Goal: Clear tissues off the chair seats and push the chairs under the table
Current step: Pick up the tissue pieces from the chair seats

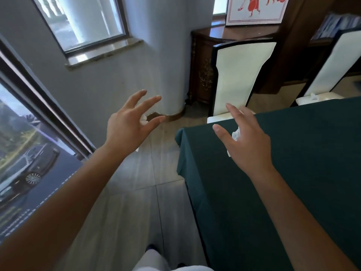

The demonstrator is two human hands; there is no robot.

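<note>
Daylight enters through the dark-framed glass window (82, 22) at upper left and a second bright pane at the top, giving soft, even brightness. A pale sheen lies on the polished stone window sill (103, 53) and on the grey floor tiles (132, 192). The dark green tablecloth (293, 163) stays matte and dim. Straight lines bow strongly toward the edges from the wide lens. The glossy car poster (29, 163) at left looks smeared, perhaps from motion. Fine detail is soft throughout.
</note>
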